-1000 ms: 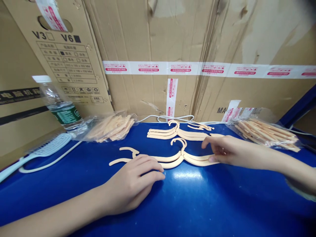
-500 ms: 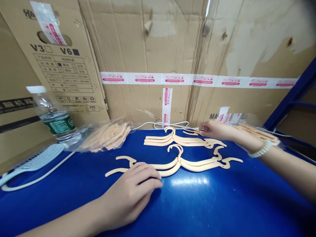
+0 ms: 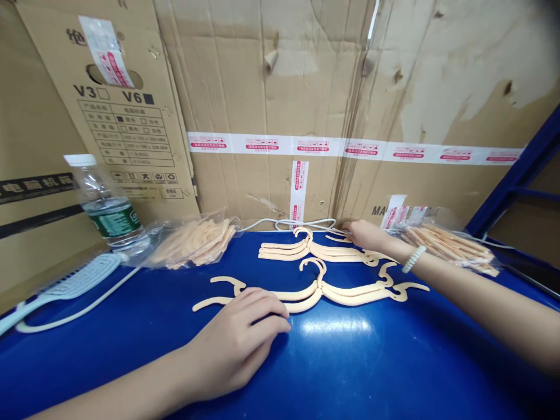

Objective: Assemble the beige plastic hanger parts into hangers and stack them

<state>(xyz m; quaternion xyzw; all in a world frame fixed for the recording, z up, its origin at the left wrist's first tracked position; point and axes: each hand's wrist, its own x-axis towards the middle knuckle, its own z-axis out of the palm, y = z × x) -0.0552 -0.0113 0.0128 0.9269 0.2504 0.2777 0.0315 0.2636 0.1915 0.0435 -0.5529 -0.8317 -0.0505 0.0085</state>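
Note:
Two beige folding clothes hangers (image 3: 350, 296) lie overlapped on the blue table, hooks pointing away from me. Across their left arms rests my left hand (image 3: 249, 332), its fingers loosely bent and apart, not wrapped round them. Behind these lies a second set of several stacked hangers (image 3: 284, 252). My right hand (image 3: 367, 235) reaches to the table's back edge, fingers drawn together over a beige hanger piece (image 3: 336, 238). The fingertips and whatever they hold are hidden from me. A beaded bracelet circles the right wrist.
Clear bags of beige hangers lie at the back left (image 3: 196, 240) and back right (image 3: 450, 248). At left are a water bottle (image 3: 114, 221) and a pale blue hairbrush (image 3: 79, 283). A white cable (image 3: 301, 223) runs along the cardboard (image 3: 262, 192) behind.
My right hand has shifted left along the back edge, covering more of the hanger piece there. The bag at right shows more fully. My left hand stays over the front hangers.

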